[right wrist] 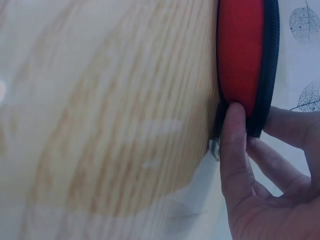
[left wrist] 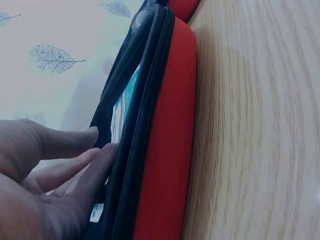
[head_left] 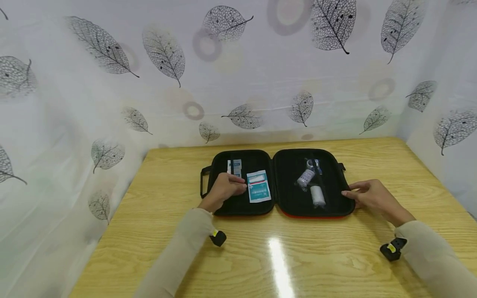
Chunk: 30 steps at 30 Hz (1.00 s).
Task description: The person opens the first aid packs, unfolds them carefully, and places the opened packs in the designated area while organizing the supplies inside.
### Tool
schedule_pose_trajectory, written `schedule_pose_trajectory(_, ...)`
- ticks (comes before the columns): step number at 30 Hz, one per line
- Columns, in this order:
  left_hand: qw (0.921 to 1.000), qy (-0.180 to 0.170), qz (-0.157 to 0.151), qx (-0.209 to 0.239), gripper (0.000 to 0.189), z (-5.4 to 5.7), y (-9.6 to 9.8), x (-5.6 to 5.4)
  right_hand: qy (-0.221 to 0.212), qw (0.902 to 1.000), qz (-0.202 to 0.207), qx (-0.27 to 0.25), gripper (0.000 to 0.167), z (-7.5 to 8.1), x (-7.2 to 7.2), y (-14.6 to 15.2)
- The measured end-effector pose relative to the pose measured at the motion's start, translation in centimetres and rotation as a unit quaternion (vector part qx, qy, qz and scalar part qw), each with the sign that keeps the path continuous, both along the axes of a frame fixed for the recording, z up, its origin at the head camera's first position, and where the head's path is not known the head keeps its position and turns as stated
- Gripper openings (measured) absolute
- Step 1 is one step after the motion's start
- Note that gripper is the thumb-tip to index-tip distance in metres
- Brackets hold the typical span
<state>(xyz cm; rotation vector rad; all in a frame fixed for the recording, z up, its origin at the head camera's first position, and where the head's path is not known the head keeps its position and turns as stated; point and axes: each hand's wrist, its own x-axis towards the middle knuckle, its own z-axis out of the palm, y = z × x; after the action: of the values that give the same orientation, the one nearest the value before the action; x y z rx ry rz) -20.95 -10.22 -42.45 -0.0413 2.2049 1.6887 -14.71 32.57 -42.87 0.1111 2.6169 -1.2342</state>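
A zippered case with a black lining [head_left: 238,208] and a red outer shell [left wrist: 170,130] lies unfolded on the table. Over its left half is my left hand [head_left: 222,190], nothing between thumb and fingers, fingertips close to a teal and white packet [head_left: 259,191]. Small white and blue packets [head_left: 234,164] sit under a strap just beyond that hand. My right hand [head_left: 372,198] pinches the outer rim of the right half, thumb on the inside and fingers against the red shell. That half holds a white wrapped roll [head_left: 317,195] and another plastic-wrapped roll [head_left: 305,177].
The wooden table [head_left: 238,265] extends around the case, with a light glare in front. Behind it hangs a white curtain [head_left: 261,82] with a leaf pattern. A black carry handle [head_left: 202,182] sticks out on the case's left side.
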Motion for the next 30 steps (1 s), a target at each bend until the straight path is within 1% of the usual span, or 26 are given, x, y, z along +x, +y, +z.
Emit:
schedule_pose_trajectory(3, 0.9997, -0.013, 0.011, 0.015, 0.022, 0.0, 0.3, -0.2, -0.001, 1.0000, -0.001, 0.002, 0.072, 0.0, 0.0, 0.1)
schedule_pose_trajectory(7, 0.9992, -0.023, 0.020, 0.028, 0.021, -0.1, 0.6, -0.7, 0.001, 1.0000, -0.001, 0.002, 0.072, 0.0, 0.0, 0.1)
schedule_pose_trajectory(10, 0.9983, -0.029, 0.028, 0.042, 0.021, -0.2, 0.8, -0.8, -0.001, 1.0000, -0.002, -0.006, 0.072, 0.1, 0.0, 0.1)
schedule_pose_trajectory(13, 0.9978, -0.029, 0.035, 0.048, 0.021, -0.2, 1.0, -0.7, -0.004, 0.9999, -0.004, -0.011, 0.072, 0.1, 0.0, 0.0)
schedule_pose_trajectory(16, 0.9978, -0.025, 0.044, 0.043, 0.020, -0.1, 1.1, -0.5, -0.006, 0.9999, -0.006, -0.014, 0.071, 0.0, 0.0, 0.0)
schedule_pose_trajectory(19, 0.9973, -0.031, 0.053, 0.042, 0.021, 0.0, 1.3, -0.4, -0.005, 0.9999, -0.007, -0.015, 0.071, -0.1, 0.0, -0.1)
schedule_pose_trajectory(23, 0.9959, -0.040, 0.054, 0.060, 0.022, -0.1, 1.6, -0.4, -0.002, 0.9999, -0.006, -0.014, 0.071, -0.2, 0.0, 0.0)
schedule_pose_trajectory(26, 0.9952, -0.040, 0.056, 0.069, 0.022, -0.2, 1.8, -0.5, -0.002, 0.9999, -0.006, -0.014, 0.071, -0.3, 0.0, 0.0)
schedule_pose_trajectory(30, 0.9952, -0.037, 0.060, 0.068, 0.021, -0.2, 2.1, -0.5, 0.000, 0.9999, -0.005, -0.009, 0.072, -0.3, 0.0, 0.1)
